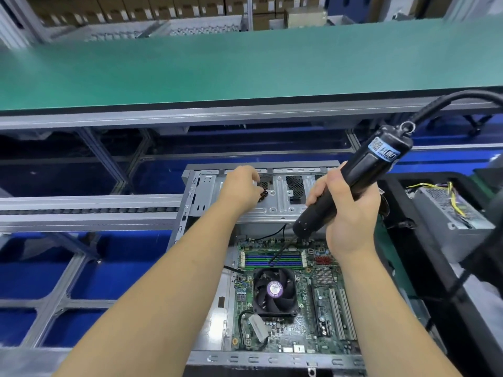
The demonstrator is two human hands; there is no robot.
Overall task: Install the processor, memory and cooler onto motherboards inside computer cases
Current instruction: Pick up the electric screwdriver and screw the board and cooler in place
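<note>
An open grey computer case [206, 186] lies in front of me with a green motherboard [321, 303] inside. A black cooler fan [275, 291] with a purple hub sits on the board. Behind it run the green and blue memory slots [275, 261]. My right hand [351, 210] grips a black electric screwdriver [362, 170], tilted, its bit tip over the memory slots. My left hand [241, 189] reaches to the case's far wall, fingers curled on a small dark bundle of wires [263, 195].
A green conveyor belt [245, 69] runs across the far side on an aluminium frame. A roller rail [89, 210] lies to the left of the case. At right, a grey power supply [449, 208] with yellow wires sits in a black tray. The screwdriver's black cable [457, 97] arcs up right.
</note>
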